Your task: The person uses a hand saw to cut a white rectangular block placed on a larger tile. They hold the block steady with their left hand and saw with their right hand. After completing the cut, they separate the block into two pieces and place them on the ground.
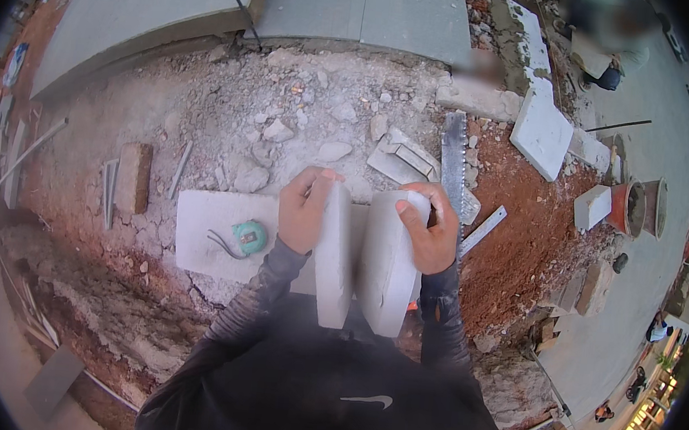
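Two thick white slabs of lightweight block stand on edge in front of my chest, with a dark gap between them. My left hand (304, 209) is closed on the outer far edge of the left slab (334, 255). The right slab (389, 264) is in my right hand (431, 232), thumb on its top edge and fingers round its outer side. Beneath them lies a flat white block (196, 222), partly hidden by my arm. On that block rests a teal tape measure (250, 237) with a dark strap.
A toothed saw blade (454, 155) and a metal ruler strip (482, 231) lie to the right, near red soil (509, 205). Ahead are rubble (278, 131) and a metal trowel-like tool (403, 159). A brick (133, 178) lies left; buckets (626, 207) and white blocks (542, 134) stand right.
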Motion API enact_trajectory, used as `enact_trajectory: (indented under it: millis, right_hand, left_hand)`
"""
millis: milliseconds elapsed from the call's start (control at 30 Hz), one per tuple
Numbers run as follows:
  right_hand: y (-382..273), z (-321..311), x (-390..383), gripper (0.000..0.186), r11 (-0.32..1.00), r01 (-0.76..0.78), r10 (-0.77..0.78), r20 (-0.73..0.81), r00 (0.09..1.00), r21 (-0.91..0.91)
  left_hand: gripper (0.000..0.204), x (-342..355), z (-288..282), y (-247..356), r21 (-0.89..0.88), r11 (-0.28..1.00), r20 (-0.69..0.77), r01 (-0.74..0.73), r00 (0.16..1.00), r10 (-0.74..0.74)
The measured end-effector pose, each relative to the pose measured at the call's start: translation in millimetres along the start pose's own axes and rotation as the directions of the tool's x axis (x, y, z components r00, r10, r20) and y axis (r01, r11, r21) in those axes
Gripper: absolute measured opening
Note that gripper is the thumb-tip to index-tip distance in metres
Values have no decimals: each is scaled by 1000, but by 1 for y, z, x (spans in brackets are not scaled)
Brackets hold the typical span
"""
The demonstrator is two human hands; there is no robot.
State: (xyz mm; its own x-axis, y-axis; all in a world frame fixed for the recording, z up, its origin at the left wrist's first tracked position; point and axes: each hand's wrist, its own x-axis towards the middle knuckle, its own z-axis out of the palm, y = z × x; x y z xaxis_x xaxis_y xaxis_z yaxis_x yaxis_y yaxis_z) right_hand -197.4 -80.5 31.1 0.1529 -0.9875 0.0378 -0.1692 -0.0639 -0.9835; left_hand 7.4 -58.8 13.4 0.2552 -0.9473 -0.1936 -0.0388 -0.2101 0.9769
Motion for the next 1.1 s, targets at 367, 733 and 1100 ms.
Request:
enact_trajectory:
  millis: [367, 733, 1100]
  right_hand:
    - [26, -21, -5, 29, 995, 85, -88, -60, 994, -46]
    - [53, -72, -138, 71, 977, -176, 188, -102, 977, 124]
    - [95, -34, -253, 86, 916, 95, 151, -554, 819, 390]
  left_hand:
    - [38, -5, -80, -51, -57, 998, -118, 26, 993, -32]
    - [77, -103, -107, -53, -279, 960, 81, 24, 997, -1]
    - [97, -198, -116, -59, -107, 971, 33, -214, 975, 218]
